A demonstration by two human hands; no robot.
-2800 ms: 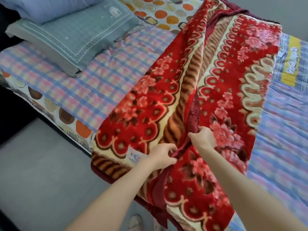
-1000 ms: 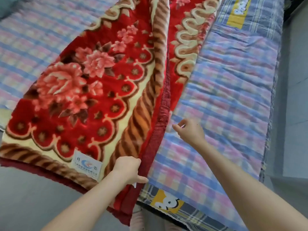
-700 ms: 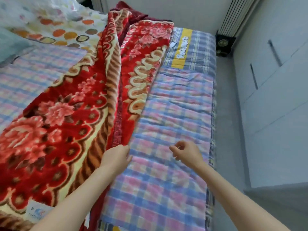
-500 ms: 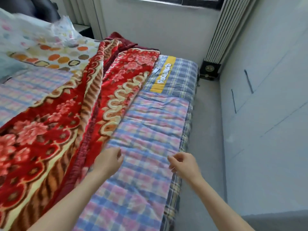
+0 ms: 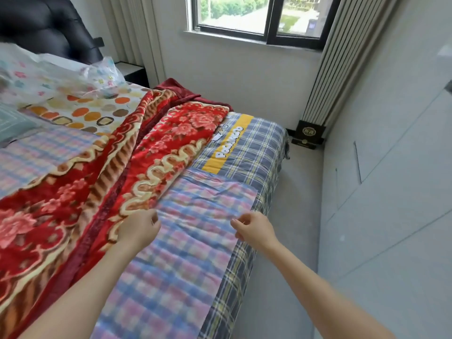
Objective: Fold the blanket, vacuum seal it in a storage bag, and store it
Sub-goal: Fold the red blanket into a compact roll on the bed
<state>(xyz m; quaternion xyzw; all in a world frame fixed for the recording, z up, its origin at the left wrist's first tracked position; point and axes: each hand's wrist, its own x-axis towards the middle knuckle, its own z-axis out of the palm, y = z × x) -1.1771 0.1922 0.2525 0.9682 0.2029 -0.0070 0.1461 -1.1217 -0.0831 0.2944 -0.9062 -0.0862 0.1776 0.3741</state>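
both hands bare beside the red blanket

head view: the red flowered blanket (image 5: 80,192) lies on the bed in a long folded strip, running from the near left corner of the picture up to the far end by the wall under the window (image 5: 256,15). its right edge rests on a pink and blue checked pad (image 5: 195,253), which covers a dark plaid sheet (image 5: 261,152) with a yellow band. the left hand (image 5: 139,228) hangs over that right edge of the blanket, fingers loosely curled and gripping nothing; whether it touches the cloth cannot be told. the right hand (image 5: 254,230) hovers over the right edge of the pad, well apart from the blanket, fingers loosely curled, thumb near the forefinger, holding nothing. at the far left a see-through plastic bag (image 5: 49,77) with a flower print lies on a spotted cover (image 5: 93,111), in front of a dark headboard (image 5: 49,28). a grey-green pillow (image 5: 12,123) shows at the left edge. a black box (image 5: 309,134) stands on the floor in the far corner
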